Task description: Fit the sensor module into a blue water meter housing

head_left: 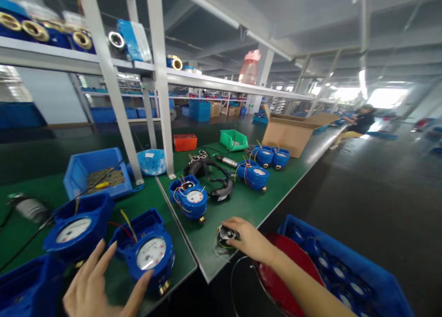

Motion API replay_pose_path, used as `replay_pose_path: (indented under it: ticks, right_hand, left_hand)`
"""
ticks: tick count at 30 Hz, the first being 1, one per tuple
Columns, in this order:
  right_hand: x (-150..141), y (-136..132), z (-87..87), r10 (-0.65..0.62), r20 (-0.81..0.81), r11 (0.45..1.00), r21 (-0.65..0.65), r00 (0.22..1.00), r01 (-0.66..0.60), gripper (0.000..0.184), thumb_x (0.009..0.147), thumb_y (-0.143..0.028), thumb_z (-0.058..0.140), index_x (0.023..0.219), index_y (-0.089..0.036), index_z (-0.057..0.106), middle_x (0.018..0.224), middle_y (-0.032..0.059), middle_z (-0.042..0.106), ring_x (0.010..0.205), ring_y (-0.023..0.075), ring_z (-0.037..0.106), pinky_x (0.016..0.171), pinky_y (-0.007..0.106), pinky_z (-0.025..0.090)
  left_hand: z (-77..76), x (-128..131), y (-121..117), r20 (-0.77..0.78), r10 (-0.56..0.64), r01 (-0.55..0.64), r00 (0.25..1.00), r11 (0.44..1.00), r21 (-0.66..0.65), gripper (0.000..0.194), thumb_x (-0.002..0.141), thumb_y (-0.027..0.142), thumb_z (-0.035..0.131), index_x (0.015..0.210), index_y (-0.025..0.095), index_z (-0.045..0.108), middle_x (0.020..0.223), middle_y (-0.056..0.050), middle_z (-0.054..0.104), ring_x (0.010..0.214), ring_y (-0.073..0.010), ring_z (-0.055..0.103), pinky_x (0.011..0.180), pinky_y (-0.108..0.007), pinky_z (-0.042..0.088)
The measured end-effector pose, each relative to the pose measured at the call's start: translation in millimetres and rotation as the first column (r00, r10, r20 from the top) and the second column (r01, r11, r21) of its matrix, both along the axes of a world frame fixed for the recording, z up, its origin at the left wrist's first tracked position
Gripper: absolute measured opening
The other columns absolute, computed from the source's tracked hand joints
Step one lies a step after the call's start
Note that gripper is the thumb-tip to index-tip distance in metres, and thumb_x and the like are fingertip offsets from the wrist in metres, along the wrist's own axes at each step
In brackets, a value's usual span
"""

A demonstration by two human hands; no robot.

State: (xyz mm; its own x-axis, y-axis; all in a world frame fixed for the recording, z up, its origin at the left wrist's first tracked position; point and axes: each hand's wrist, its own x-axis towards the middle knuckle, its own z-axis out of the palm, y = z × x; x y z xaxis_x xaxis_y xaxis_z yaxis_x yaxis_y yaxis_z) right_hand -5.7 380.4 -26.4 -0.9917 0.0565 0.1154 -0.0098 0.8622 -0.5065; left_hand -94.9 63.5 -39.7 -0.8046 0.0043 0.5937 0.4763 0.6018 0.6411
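My left hand (98, 285) is spread open at the near edge of the green bench (241, 202), its fingers touching a blue water meter (148, 250) with a white dial. A second blue meter (78, 227) lies just left of it. My right hand (250, 239) reaches onto the bench edge and grips a small black round part with thin wires (226, 236). A further blue meter (189, 197) with coloured wires rests beyond, in the middle of the bench.
A blue bin (96, 172) of small parts, black cables (216, 179), several more blue meters (253, 174), an orange box (185, 142), a green tray (234, 140) and a cardboard box (293, 133) stand on the bench. A blue crate (366, 275) of meters and a red stool (283, 271) sit at right. A person (357, 123) sits far off.
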Motion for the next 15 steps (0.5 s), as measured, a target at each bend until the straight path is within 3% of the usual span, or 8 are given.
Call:
replay_pose_path:
  ticks: [2,5,9,10,13,15]
  right_hand:
    - [0.4,-3.4,7.5,-0.013,0.026,1.000,-0.003,1.000,0.013,0.044,0.082,-0.016,0.065,0.125,-0.016,0.060,0.122,0.0087,0.056,0.114,0.0201,0.053,0.106,0.033,0.038]
    - [2.2,-13.6,27.3,0.008,0.050,1.000,-0.021,0.999,-0.007,0.042,0.086,-0.026,0.063,0.127,-0.017,0.059,0.124,0.0079,0.055,0.115,0.0199,0.052,0.107,0.034,0.038]
    - [0.7,-36.0,59.5,0.096,0.016,0.994,-0.054,0.995,-0.095,0.044,0.090,-0.039,0.059,0.131,-0.023,0.056,0.130,0.0037,0.051,0.118,0.0173,0.050,0.107,0.032,0.038]
    - [-1.4,-42.4,66.6,0.117,0.002,0.992,-0.044,0.993,-0.117,0.045,0.090,-0.042,0.059,0.132,-0.025,0.055,0.130,0.0025,0.050,0.119,0.0168,0.050,0.107,0.032,0.038]
    - [-11.7,-61.4,83.1,0.175,-0.062,0.985,0.011,0.983,-0.174,0.047,0.089,-0.047,0.059,0.132,-0.028,0.054,0.131,0.0003,0.051,0.119,0.0168,0.049,0.108,0.034,0.038]
    - [-22.0,-72.7,89.3,0.215,-0.129,0.977,0.042,0.968,-0.211,0.046,0.089,-0.047,0.060,0.130,-0.027,0.056,0.129,0.0000,0.052,0.118,0.0166,0.050,0.107,0.034,0.040]
  left_hand:
    - [0.0,-6.7,-3.0,0.023,0.053,-0.053,0.998,0.998,0.024,0.082,0.077,0.064,0.053,0.137,0.009,0.044,0.140,-0.017,0.041,0.130,-0.0381,0.036,0.112,-0.055,0.024]
    - [4.3,-24.5,-5.7,0.163,0.049,-0.081,0.985,0.977,0.198,0.096,0.071,0.066,0.061,0.145,0.013,0.031,0.140,-0.016,0.042,0.133,-0.0342,0.034,0.112,-0.054,0.026]
    - [22.6,-50.5,-0.2,0.279,-0.174,0.071,0.944,0.936,0.344,0.113,0.072,0.054,0.070,0.151,0.015,-0.002,0.131,-0.012,0.053,0.137,-0.0216,0.032,0.117,-0.045,0.022]
    - [27.5,-54.5,1.7,0.300,-0.235,0.116,0.924,0.923,0.366,0.112,0.074,0.051,0.070,0.151,0.014,-0.002,0.123,-0.010,0.059,0.135,-0.0201,0.034,0.117,-0.043,0.022]
    - [36.9,-55.4,3.9,0.326,-0.375,0.217,0.868,0.876,0.431,0.085,0.077,0.051,0.069,0.145,0.014,0.031,0.100,-0.006,0.067,0.115,-0.0204,0.055,0.111,-0.039,0.032]
    - [37.3,-48.0,1.4,0.340,-0.440,0.257,0.831,0.846,0.467,0.064,0.081,0.054,0.064,0.131,0.016,0.051,0.089,-0.004,0.065,0.093,-0.0183,0.062,0.095,-0.033,0.045]
